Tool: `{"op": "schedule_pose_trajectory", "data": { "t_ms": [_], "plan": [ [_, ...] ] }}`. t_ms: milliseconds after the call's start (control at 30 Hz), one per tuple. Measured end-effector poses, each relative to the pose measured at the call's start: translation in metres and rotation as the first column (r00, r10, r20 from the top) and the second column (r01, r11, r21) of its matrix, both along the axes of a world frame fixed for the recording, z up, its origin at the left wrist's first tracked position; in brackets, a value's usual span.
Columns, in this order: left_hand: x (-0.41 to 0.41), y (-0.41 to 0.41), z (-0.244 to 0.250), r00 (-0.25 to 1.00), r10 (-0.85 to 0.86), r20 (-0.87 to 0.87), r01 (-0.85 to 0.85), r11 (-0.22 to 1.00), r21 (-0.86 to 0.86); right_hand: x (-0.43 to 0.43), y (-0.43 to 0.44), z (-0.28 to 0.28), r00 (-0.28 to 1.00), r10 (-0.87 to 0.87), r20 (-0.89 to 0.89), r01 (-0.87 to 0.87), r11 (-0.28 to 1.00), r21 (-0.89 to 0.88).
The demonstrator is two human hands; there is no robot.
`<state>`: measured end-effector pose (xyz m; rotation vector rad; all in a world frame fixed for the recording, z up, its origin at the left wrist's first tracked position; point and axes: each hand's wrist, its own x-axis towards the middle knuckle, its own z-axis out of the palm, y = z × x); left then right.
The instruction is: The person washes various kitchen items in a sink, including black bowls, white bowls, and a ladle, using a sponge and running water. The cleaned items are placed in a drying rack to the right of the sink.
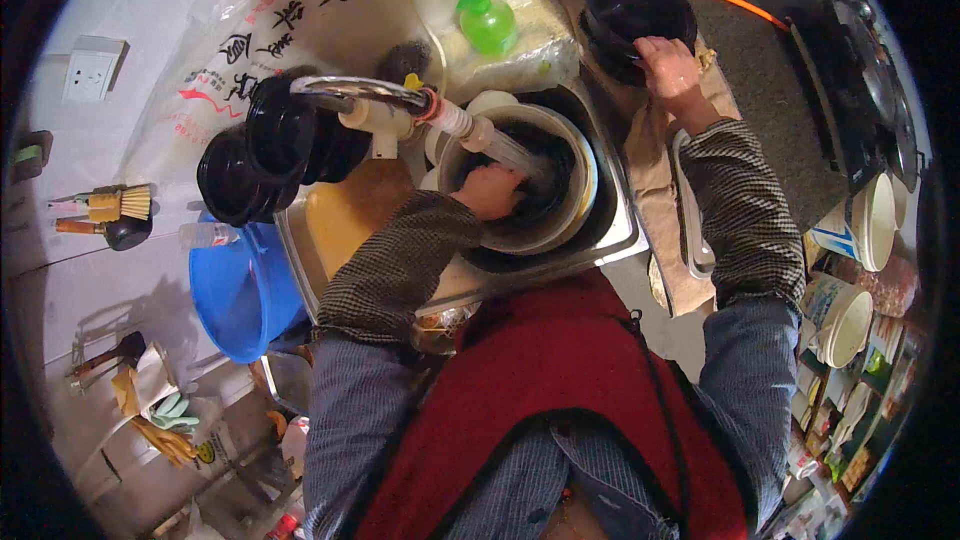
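Observation:
Water runs from a chrome faucet (360, 90) with a white extension into a round basin (576, 210) set in the metal sink (626, 229). Inside the basin lies a dark bowl (551, 191), and my left hand (491, 191) reaches into it; its fingertips are partly hidden, so its grip is unclear. My right hand (667, 67) holds the near rim of a black bowl (637, 4) at the sink's right, fingers over the edge. That bowl sits on or among other black bowls on a brown cardboard-like sheet (652, 187).
Stacked black bowls (281, 127) stand left of the faucet. A green pump bottle (487, 22) stands behind the sink. A blue bucket (232, 292) is at the left. An orange hose (735, 0) crosses the dark surface (765, 90) at right. White tubs (874, 221) stand at far right.

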<state>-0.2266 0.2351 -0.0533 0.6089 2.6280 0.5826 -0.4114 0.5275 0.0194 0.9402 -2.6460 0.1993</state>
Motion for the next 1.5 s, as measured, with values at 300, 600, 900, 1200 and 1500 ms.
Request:
{"op": "schedule_pose_trajectory", "data": {
  "t_ms": [300, 600, 900, 1200, 1500],
  "plan": [
    [0.031, -0.024, 0.018, 0.92, -0.353, -0.169, 0.324, 0.929, -0.178, 0.033, -0.023, 0.006, 0.985, 0.069, -0.16, -0.078, 0.996, -0.053],
    [0.043, 0.005, 0.018, 0.956, -0.189, -0.225, 0.176, 0.981, -0.079, 0.158, -0.09, -0.052, 0.65, 0.573, 0.5, -0.629, 0.774, -0.069],
    [0.035, 0.016, 0.035, 0.99, 0.062, -0.129, -0.047, 0.992, 0.119, 0.117, -0.061, -0.014, 0.845, 0.455, 0.28, -0.48, 0.877, 0.027],
    [-0.007, -0.024, -0.036, 0.853, 0.465, 0.238, -0.428, 0.362, 0.828, 0.15, -0.066, -0.016, 0.777, 0.257, 0.575, 0.15, 0.811, -0.565],
    [0.035, -0.007, 0.085, 0.655, 0.667, 0.354, -0.689, 0.336, 0.642, 0.208, -0.094, -0.039, -0.114, 0.771, 0.627, 0.981, 0.187, -0.052]
  ]
}}
